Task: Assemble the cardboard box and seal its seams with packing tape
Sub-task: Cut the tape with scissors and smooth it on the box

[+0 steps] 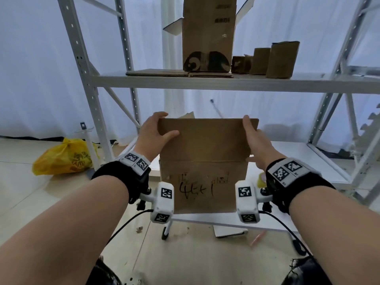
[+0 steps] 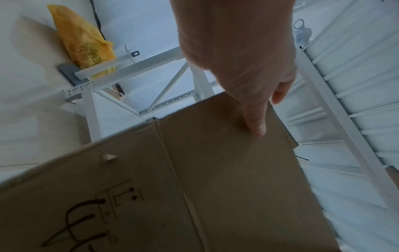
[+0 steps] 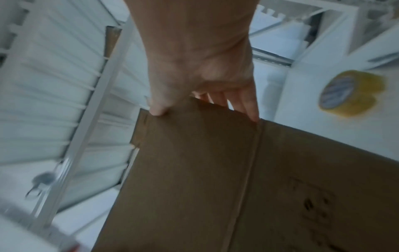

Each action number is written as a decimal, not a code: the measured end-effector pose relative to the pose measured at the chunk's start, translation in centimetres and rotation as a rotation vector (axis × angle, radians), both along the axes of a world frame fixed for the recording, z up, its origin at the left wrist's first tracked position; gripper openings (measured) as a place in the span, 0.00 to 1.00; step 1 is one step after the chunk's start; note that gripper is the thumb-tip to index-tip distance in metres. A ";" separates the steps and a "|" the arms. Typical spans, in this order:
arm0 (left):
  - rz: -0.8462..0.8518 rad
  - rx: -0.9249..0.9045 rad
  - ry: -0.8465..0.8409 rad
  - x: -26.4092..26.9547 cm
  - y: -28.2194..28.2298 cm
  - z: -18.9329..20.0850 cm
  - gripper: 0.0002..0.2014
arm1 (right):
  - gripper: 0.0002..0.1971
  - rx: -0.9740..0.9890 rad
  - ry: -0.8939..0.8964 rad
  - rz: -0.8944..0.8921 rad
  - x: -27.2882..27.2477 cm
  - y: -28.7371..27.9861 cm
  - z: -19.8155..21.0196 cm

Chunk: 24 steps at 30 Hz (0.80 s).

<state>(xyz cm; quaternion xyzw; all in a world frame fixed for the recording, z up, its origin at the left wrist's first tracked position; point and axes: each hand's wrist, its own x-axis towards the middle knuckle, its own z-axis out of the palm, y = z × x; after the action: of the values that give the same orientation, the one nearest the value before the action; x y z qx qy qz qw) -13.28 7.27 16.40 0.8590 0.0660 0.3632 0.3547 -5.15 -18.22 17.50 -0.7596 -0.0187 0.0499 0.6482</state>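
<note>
A brown cardboard box (image 1: 205, 153) with black handwriting on its front stands upright on the low white shelf (image 1: 298, 161), its top flap raised. My left hand (image 1: 159, 126) grips the flap's top left corner, thumb on the front and fingers over the edge; the left wrist view shows this hand (image 2: 248, 68) with its thumb on the box (image 2: 215, 170). My right hand (image 1: 251, 132) holds the flap's right edge. In the right wrist view that hand (image 3: 194, 68) pinches the box (image 3: 205, 170). A yellowish packing tape roll (image 3: 349, 93) lies on the shelf to the right.
A white metal rack surrounds the work spot; its upper shelf (image 1: 205, 83) carries a tall open box (image 1: 207, 33), flat cardboard and smaller boxes (image 1: 281, 60). A yellow plastic bag (image 1: 63, 159) lies on the floor at left. A white card (image 1: 230, 231) lies below the shelf.
</note>
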 end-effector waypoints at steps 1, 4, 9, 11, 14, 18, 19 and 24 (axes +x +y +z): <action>0.052 0.122 -0.037 -0.2 -0.1 0.5 0.30 | 0.45 -0.063 -0.010 0.001 0.2 0.3 0.3; 0.167 0.569 0.055 -0.4 -0.8 2.1 0.28 | 0.40 -0.210 -0.151 -0.031 0.2 1.2 1.2; 0.205 0.898 0.238 -0.4 -2.2 3.8 0.25 | 0.25 -0.365 -0.373 0.104 -0.3 1.9 2.5; 0.079 0.702 0.286 -0.5 -2.6 4.2 0.22 | 0.22 -0.375 -0.380 0.218 -1.1 2.1 2.8; -0.006 0.518 0.270 -0.3 -3.6 4.1 0.26 | 0.25 -0.335 -0.364 0.455 -2.6 3.2 3.2; 0.071 0.363 0.261 -0.4 -2.5 4.1 0.30 | 0.23 -0.382 -0.421 0.365 -1.7 3.3 3.5; 0.089 0.319 0.265 -0.4 -1.6 4.0 0.29 | 0.21 -0.459 -0.467 0.340 -0.8 2.9 3.4; 0.140 0.018 0.238 0.6 3.1 3.1 0.10 | 0.43 -1.000 -0.558 0.327 3.5 2.0 2.8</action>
<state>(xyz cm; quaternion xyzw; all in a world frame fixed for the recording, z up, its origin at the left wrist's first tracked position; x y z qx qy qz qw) -12.66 10.37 19.48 0.8924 0.1643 0.2834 0.3105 -1.60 -16.20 20.29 -0.9444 -0.2791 -0.0496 0.1665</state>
